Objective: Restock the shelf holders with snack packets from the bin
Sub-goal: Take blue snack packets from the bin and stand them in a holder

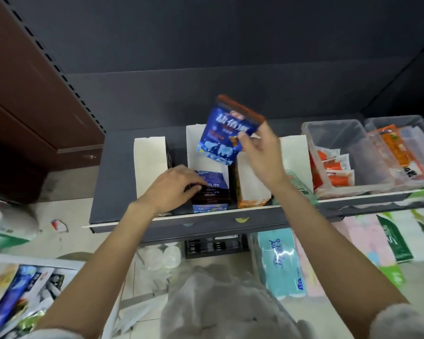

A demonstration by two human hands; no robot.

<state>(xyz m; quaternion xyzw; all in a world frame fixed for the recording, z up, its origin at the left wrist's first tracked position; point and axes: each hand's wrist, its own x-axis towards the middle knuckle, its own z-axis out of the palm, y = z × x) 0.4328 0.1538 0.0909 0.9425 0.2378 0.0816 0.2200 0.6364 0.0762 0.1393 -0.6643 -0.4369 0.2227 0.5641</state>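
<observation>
The right hand (260, 155) held a blue snack packet (227, 133) above the shelf (113, 172), its fingers (245, 140) pinching the packet's right edge. The packet hung tilted, its top leaning toward 1 o'clock. It was glossy deep blue with large white characters across the upper face, pale blue and white shapes along the bottom, and a dark red-brown band at the top edge, which was blurred.

Directly below it, at 6 o'clock, stood a white cardboard holder (194, 145) with more blue packets (211, 189) stacked upright inside, their tops showing the same blue. The left hand (171, 189) rested on those packets, its fingers curled over their near left edge.

At 9 o'clock of that holder stood another white holder (149, 162); at 3 o'clock, an orange-fronted holder (252, 187). Farther toward 3 o'clock sat clear plastic tubs (340, 148) with orange and white sachets (335, 170).

At the picture's 7 o'clock corner lay the bin (66, 263), holding a similar blue packet (15, 289) among other wrappers. Below the shelf, at 5 o'clock, lay a pale blue tissue pack (279, 263).
</observation>
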